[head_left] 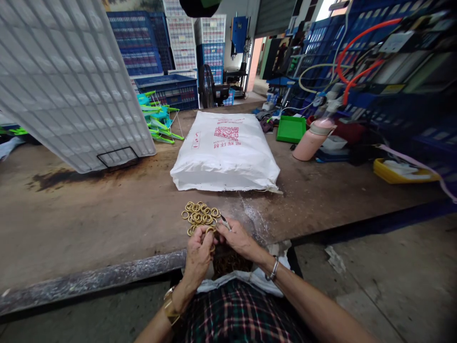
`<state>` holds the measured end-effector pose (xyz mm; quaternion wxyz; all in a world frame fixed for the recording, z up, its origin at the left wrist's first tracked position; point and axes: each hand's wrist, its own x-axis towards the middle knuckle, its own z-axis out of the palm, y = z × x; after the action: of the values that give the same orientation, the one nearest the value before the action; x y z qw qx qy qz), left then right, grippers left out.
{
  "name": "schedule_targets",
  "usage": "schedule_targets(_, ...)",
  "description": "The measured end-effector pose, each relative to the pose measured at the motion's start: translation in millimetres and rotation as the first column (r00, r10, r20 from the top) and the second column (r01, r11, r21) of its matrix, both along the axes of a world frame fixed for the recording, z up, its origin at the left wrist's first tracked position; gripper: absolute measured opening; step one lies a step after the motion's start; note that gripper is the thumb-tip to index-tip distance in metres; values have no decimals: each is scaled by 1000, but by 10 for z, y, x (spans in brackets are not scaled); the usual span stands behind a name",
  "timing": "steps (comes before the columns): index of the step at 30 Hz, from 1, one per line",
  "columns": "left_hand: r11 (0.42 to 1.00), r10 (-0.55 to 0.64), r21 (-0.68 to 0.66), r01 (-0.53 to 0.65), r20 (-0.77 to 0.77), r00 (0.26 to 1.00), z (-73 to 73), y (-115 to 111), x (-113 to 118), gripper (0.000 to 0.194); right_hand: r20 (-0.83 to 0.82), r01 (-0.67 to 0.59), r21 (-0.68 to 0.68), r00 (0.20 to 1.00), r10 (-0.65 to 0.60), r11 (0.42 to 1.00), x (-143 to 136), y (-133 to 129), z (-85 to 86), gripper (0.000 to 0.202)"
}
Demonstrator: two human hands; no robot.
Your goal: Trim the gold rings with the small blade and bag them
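Note:
At the table's front edge my left hand (199, 252) pinches a brass-coloured ring (210, 230) between thumb and fingers. Close beside it, my right hand (237, 238) is closed around a small pointed tool (224, 222) with a dark tip; it looks like a small knife, though most of its handle is hidden in my fingers. Just beyond my hands lies a loose pile of similar rings (198, 213). Below them, an open white bag (246, 276) at my lap holds a dark brownish mass that I cannot make out clearly.
A full white sack (224, 147) with red print lies on the table (107, 214). A large ribbed white crate (82, 85) stands tilted at left. To the right are a green tray (291, 129), a pink bottle (312, 140) and a yellow tray (403, 172).

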<state>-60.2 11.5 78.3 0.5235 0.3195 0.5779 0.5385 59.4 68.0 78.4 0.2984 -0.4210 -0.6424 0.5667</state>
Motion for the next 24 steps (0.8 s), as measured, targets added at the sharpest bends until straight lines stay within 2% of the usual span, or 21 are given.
schedule_targets(4, 999, -34, -34, 35, 29, 999, -1, -13, -14, 38, -13, -26, -45, 1000, 26, 999, 11, 7, -45, 37)
schedule_targets(9, 994, -93, -46, 94, 19, 995, 32, -13, -13, 34, -4, -20, -45, 1000, 20, 999, 21, 0, -72, 36)
schedule_targets(17, 993, -104, -50, 107, 50, 993, 41, -6, 9, 32, -2, 3, -31, 1000, -3, 1000, -10, -21, -50, 36)
schedule_targets(21, 994, -94, -45, 96, 49, 994, -1, -21, -10, 30, 114, 47, 109, 992, -60, 993, 21, -27, -19, 27)
schedule_targets(24, 995, -86, -41, 88, 47, 995, -5, -19, -26, 32, 278, -84, 289, 961, 0, 954, 59, -54, -44, 15)
